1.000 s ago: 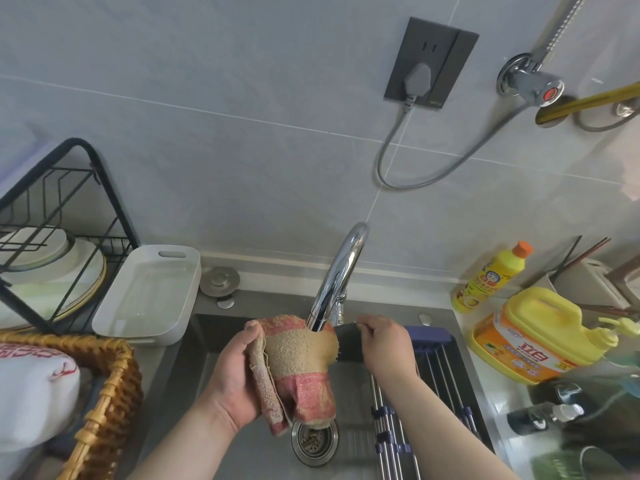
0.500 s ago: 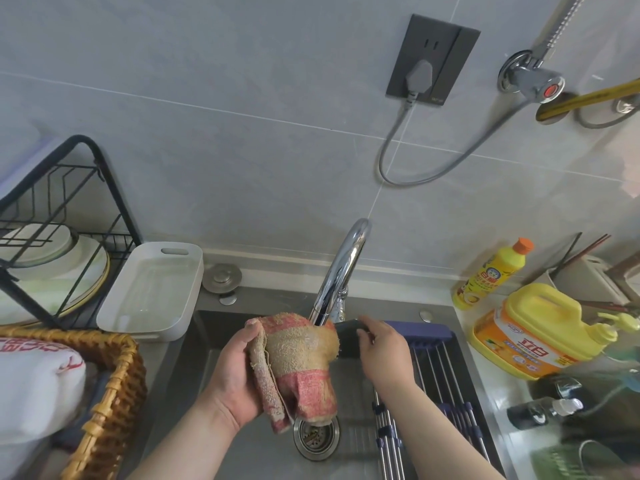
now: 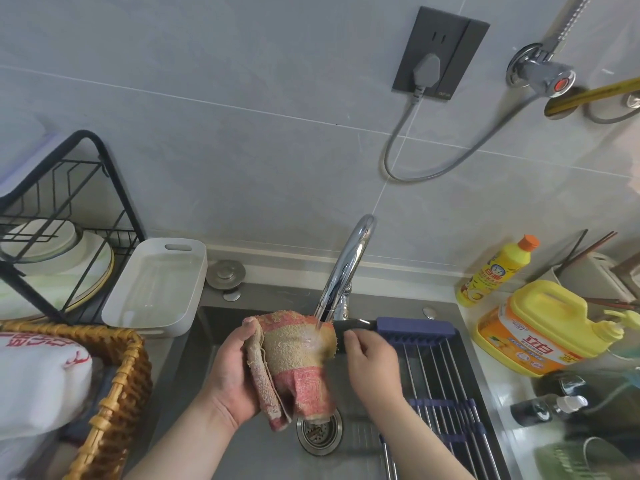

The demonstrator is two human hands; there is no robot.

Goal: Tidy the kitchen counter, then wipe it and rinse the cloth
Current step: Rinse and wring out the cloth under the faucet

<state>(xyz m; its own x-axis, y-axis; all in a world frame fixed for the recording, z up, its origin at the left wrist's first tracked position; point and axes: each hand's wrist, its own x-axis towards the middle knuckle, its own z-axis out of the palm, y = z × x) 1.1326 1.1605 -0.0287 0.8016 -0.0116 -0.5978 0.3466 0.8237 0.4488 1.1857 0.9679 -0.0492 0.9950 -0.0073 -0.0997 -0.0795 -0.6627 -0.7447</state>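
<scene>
My left hand (image 3: 231,379) grips a pink and tan terry cloth (image 3: 294,362) and holds it over the steel sink (image 3: 207,341), right under the spout of the chrome faucet (image 3: 346,265). Water runs from the spout onto the top of the cloth, which looks wet and glossy there. The cloth's lower end hangs above the drain strainer (image 3: 318,433). My right hand (image 3: 372,362) is just right of the cloth, fingers curled against the faucet's black lever (image 3: 356,323). The hand is a little blurred.
A roll-up drying rack (image 3: 446,386) covers the sink's right side. Yellow detergent bottles (image 3: 498,271) (image 3: 543,327) and a dark pump bottle (image 3: 550,407) stand on the right counter. On the left are a white dish (image 3: 156,285), a black plate rack (image 3: 69,216) and a wicker basket (image 3: 117,386).
Water has started running onto the cloth. My right hand has shifted slightly left and down at the lever, so more of the black lever shows. The left hand keeps the cloth in place.
</scene>
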